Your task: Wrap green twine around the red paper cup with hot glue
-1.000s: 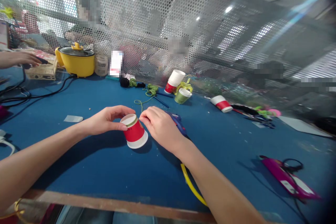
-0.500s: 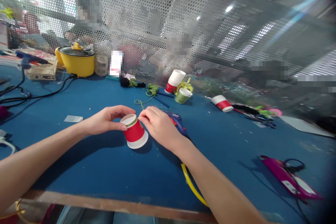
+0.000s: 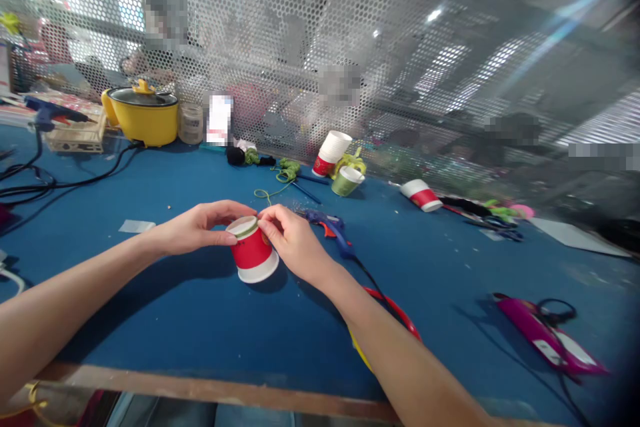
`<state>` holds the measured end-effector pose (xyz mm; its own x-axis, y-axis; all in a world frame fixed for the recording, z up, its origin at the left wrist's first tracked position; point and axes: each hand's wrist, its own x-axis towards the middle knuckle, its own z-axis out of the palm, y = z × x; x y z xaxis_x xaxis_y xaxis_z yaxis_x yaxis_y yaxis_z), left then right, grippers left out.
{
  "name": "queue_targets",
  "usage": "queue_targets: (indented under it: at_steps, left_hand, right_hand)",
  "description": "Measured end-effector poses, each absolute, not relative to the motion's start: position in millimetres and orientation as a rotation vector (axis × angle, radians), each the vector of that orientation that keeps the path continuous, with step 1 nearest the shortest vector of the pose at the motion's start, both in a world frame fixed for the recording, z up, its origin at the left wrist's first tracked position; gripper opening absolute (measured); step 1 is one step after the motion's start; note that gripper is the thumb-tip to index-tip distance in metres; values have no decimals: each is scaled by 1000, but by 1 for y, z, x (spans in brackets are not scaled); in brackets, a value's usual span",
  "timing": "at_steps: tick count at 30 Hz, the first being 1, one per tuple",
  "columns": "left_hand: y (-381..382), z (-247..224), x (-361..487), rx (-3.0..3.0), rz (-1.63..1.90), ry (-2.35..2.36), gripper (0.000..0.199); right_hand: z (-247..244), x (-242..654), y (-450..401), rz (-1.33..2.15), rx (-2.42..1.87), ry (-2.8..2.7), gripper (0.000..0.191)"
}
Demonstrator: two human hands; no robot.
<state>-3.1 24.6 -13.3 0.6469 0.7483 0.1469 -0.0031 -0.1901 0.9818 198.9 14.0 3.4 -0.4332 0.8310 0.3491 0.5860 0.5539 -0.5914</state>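
A red and white paper cup (image 3: 253,255) stands upside down, slightly tilted, above the blue table. Green yarn (image 3: 249,229) circles it near its upper end. My left hand (image 3: 200,230) grips the cup's upper left side between thumb and fingers. At the upper right of the cup, my right hand (image 3: 293,237) is closed in a pinch on the yarn; its fingertips partly hide the strand. From there the loose strand runs back to a green yarn bundle (image 3: 289,169). Just behind my right hand lies a blue glue gun (image 3: 337,230).
A yellow electric pot (image 3: 145,119) and another glue gun (image 3: 47,112) are at the back left. Stacked cups (image 3: 334,147), a green-wrapped cup (image 3: 347,181) and a tipped cup (image 3: 421,195) stand farther back. A magenta power strip (image 3: 545,333) lies right. A perforated screen (image 3: 280,27) closes the back.
My right hand has shifted slightly left and up along the cup's edge, uncovering more of the glue gun and a red cable. My left hand still holds the cup.
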Motion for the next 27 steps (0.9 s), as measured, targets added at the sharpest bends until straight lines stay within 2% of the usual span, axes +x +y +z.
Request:
queue_targets:
  at_steps: [27]
  left_hand:
    - [17, -19, 3, 1508, 656, 468, 53]
  right_hand:
    - [1, 200, 1, 409, -1095, -2125, 14]
